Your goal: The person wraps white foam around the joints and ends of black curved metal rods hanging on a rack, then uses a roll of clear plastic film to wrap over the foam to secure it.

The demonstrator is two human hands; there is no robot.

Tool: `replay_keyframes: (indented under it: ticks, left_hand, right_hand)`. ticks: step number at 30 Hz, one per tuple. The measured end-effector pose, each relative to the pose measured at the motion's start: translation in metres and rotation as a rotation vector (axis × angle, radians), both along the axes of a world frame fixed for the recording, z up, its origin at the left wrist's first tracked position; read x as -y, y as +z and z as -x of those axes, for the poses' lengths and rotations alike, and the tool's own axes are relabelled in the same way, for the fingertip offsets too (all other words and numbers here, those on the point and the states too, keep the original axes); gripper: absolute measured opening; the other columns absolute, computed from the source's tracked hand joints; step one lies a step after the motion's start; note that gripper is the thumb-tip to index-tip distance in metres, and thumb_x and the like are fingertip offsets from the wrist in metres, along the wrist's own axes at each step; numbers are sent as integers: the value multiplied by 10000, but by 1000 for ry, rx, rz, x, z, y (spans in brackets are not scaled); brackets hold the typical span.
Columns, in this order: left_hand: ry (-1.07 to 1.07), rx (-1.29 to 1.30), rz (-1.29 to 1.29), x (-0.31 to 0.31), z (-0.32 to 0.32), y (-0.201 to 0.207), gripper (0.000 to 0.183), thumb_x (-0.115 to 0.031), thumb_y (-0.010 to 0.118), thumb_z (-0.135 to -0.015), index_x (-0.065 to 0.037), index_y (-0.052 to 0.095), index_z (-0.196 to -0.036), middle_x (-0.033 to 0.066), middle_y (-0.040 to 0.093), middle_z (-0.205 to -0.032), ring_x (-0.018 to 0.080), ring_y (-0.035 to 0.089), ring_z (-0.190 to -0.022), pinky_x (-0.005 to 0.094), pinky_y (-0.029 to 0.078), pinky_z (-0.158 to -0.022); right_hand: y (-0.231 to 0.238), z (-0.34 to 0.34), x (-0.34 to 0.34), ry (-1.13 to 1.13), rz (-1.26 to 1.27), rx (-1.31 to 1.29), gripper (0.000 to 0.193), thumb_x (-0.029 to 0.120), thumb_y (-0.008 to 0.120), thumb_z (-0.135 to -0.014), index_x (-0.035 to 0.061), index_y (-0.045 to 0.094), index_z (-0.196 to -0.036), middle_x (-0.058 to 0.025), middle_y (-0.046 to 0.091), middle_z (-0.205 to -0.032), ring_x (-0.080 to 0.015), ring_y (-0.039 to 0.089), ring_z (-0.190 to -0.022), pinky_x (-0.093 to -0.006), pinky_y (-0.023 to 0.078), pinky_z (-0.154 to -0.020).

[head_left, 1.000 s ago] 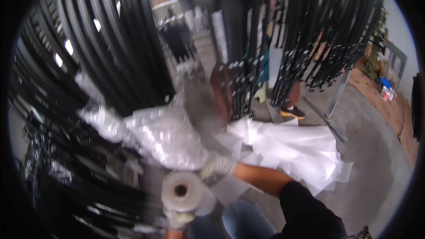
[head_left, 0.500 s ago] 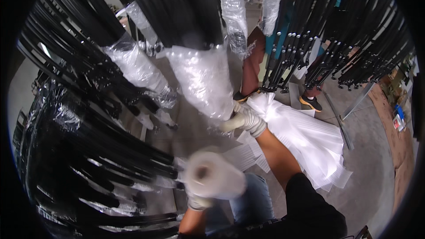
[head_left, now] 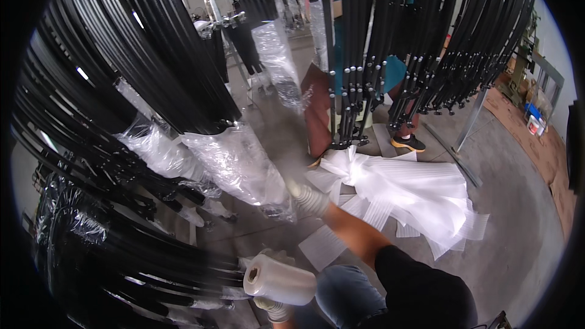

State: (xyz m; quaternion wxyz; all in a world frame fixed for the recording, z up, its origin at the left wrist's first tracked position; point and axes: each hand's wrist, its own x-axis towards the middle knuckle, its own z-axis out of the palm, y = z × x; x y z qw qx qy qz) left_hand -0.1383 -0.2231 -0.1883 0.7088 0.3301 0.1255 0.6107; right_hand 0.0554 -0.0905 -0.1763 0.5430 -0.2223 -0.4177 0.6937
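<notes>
My left hand [head_left: 274, 309], in a pale knitted glove, grips a roll of clear stretch film [head_left: 283, 280] low in the view, above my knee. My right hand [head_left: 308, 198], gloved the same way, is beside the lower end of a hanging bundle of black tubes [head_left: 164, 67]. Layers of clear film wrap [head_left: 241, 164] cover that lower end. The fingers of my right hand are blurred against the wrap, so their grip does not show clearly.
More hanging black tubes [head_left: 55, 97] crowd the left, with film-wrapped bundles among them. At right hang bare tubes with jointed ends [head_left: 359, 85]; a person's shoe [head_left: 408, 142] shows behind them. White foam sheets [head_left: 408, 192] lie on the floor. A metal stand leg [head_left: 472, 122] rises at right.
The wrapped bundle has shifted left in view. My right hand has moved left and down along with its lower end. The film roll has dropped lower, closer to my knee.
</notes>
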Motion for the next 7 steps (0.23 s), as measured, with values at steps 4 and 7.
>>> replay_keyframes:
  ticks: [4, 7]
  left_hand:
    - [-14, -95, 38, 3, -21, -23, 1010, -745, 535, -580, -38, 313, -1267, 181, 449, -1169, 308, 499, -1005, 439, 403, -883]
    - [-170, -260, 22, 11, 10, 6, 988, -736, 544, -586, -46, 324, -1257, 175, 453, -1163, 303, 501, -1002, 433, 405, -883]
  right_hand:
    - [-9, -36, 39, -65, 213, 229, 549, 523, 472, -822, 40, 511, -1079, -101, 594, -851, -172, 572, -748, -293, 457, -679]
    - [10, -33, 71, -245, 271, 319, 425, 461, 519, -822, 75, 558, -996, -64, 573, -761, -120, 553, -642, -241, 448, -576]
